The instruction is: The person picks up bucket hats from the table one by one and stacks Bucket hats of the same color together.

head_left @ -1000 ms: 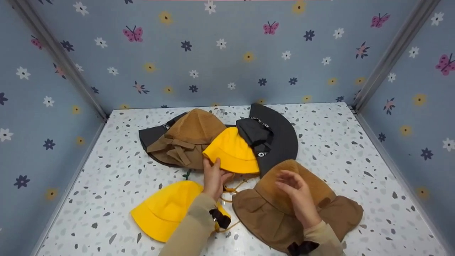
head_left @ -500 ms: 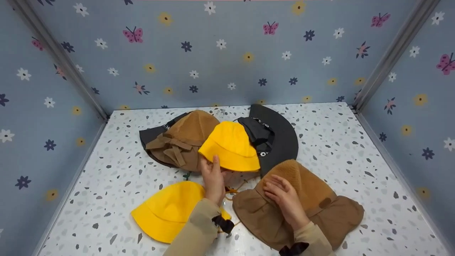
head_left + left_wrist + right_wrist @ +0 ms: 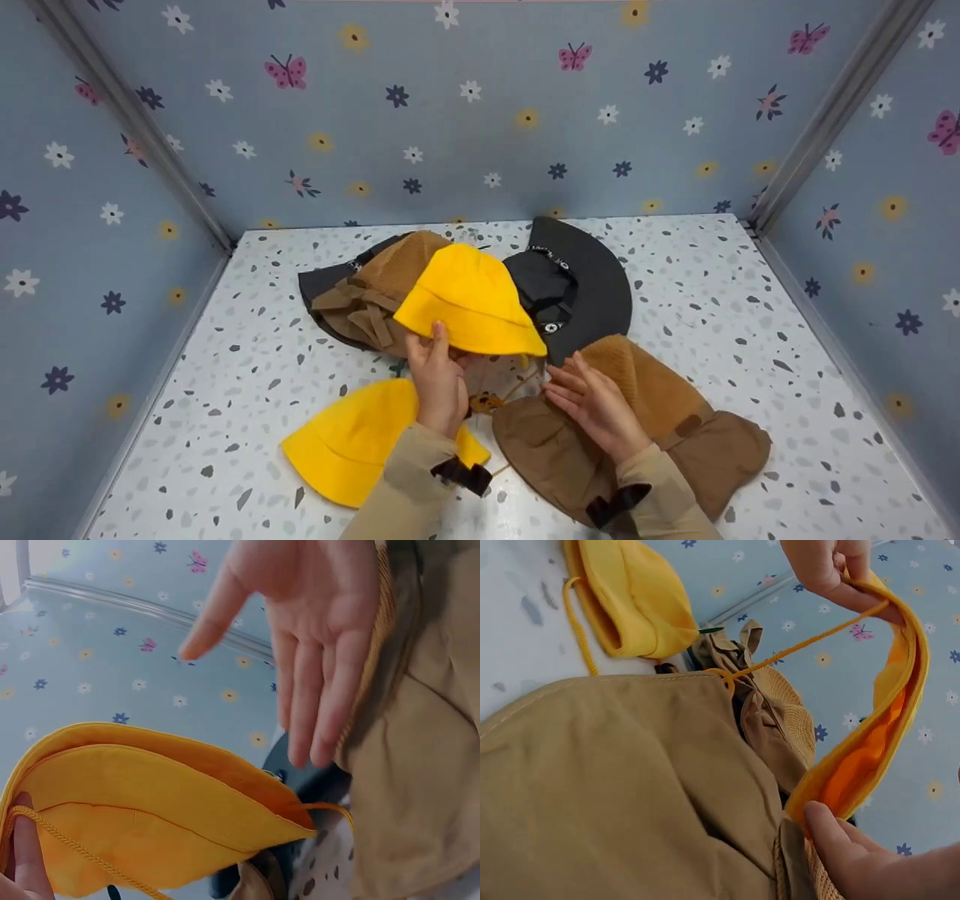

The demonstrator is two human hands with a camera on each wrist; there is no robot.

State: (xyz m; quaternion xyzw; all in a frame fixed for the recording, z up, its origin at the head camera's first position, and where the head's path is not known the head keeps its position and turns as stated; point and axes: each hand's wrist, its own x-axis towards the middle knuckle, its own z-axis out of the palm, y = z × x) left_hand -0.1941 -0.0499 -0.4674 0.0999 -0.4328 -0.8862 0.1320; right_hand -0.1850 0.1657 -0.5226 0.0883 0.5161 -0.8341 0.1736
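Observation:
My left hand (image 3: pixel 436 382) pinches the brim of a yellow bucket hat (image 3: pixel 472 307), thumb outside and fingers under the edge. The hat is raised over the pile, and its hollow underside and orange cord (image 3: pixel 90 855) show in the left wrist view. My right hand (image 3: pixel 596 409) has its fingers extended beside the hat's right brim tip, in front of a brown hat (image 3: pixel 660 382) with a wide brim. In the right wrist view its fingertips overlap the brim end. A second yellow bucket hat (image 3: pixel 349 442) lies at front left, partly behind my left forearm.
At the back left a brown hat with a bow (image 3: pixel 405 274) lies over a dark hat (image 3: pixel 319 281). A black wide-brimmed hat (image 3: pixel 604 277) rests at the back right, underside up. Flower-patterned walls (image 3: pixel 480 112) enclose the speckled table (image 3: pixel 712 300) on three sides.
My left hand has lifted the yellow bucket hat up and slightly left, off the pile. My right hand has moved left toward its brim, with the fingers straightening.

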